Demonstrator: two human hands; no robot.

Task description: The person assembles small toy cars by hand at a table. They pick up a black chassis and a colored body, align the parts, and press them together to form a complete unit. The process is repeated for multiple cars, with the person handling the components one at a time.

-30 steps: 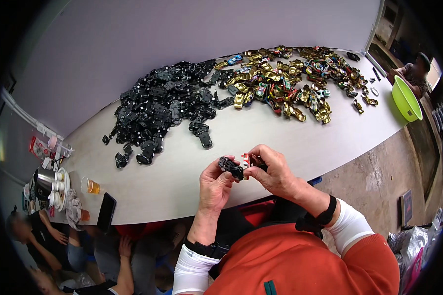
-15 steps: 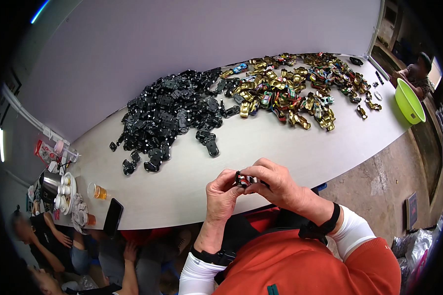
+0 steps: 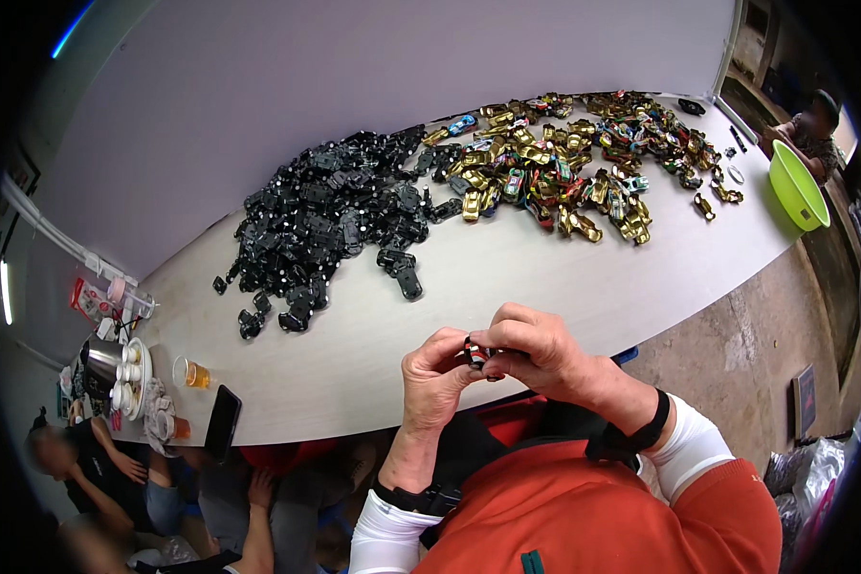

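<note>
Close to the table's front edge, my left hand (image 3: 436,377) and my right hand (image 3: 536,350) meet around a small toy car (image 3: 478,356). Red, white and black parts of it show between the fingertips; the rest is covered by the fingers. Both hands pinch it, the left from its left end and the right from the other. Beyond them lies a large heap of black toy car chassis (image 3: 330,215). To its right spreads a pile of toy car bodies (image 3: 545,172), mostly gold, some coloured.
On the table (image 3: 507,273), a phone (image 3: 222,423), a cup of amber drink (image 3: 193,374) and a tray of small cups (image 3: 136,383) stand at left. A green basin (image 3: 796,188) sits at the right end. Other people (image 3: 115,459) sit at lower left; another person (image 3: 813,134) is far right.
The toy car has turned slightly between my fingers, and my right fingers have shifted on it. The view has tilted a little; both hands stay in about the same place.
</note>
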